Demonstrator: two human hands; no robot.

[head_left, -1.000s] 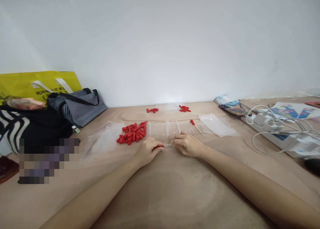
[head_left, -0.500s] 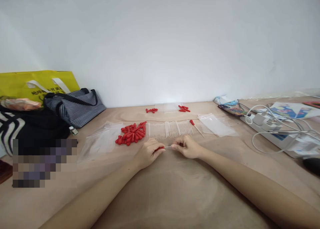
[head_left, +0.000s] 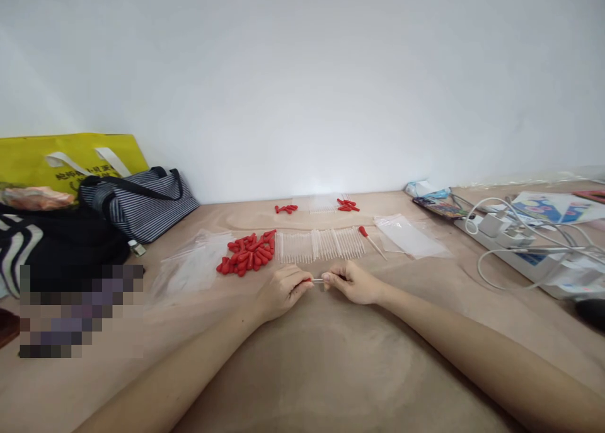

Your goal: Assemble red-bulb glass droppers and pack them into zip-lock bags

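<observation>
- Nearest me, my left hand [head_left: 286, 291] has its grip closed, thumb against fingers, around a red dropper bulb [head_left: 308, 280]; only the bulb's right end shows.
- My right hand [head_left: 354, 283] pinches the other end of a clear dropper tube [head_left: 317, 281], thumb and fingertips together with no slack I can see.
- The tube bridges the narrow gap between the hands, its long axis running left to right and roughly in line with the bulb. I read this alignment as what matters most. Fingers hide the joint, so I cannot tell how deep the tube sits.
- Just beyond the left grip on the tabletop [head_left: 331, 370] lies a pile of red bulbs [head_left: 248, 254]; the left hand is nearer to it.
- Straight beyond both hands, a row of clear tubes [head_left: 319, 245] points away from me, crosswise to the held one.
- Beyond the right hand, an assembled dropper [head_left: 363, 232] slants, red end farthest, tip towards the near right.
- Farthest, by the wall [head_left: 312, 92], sit two small clusters of red bulbs [head_left: 348, 205].
</observation>
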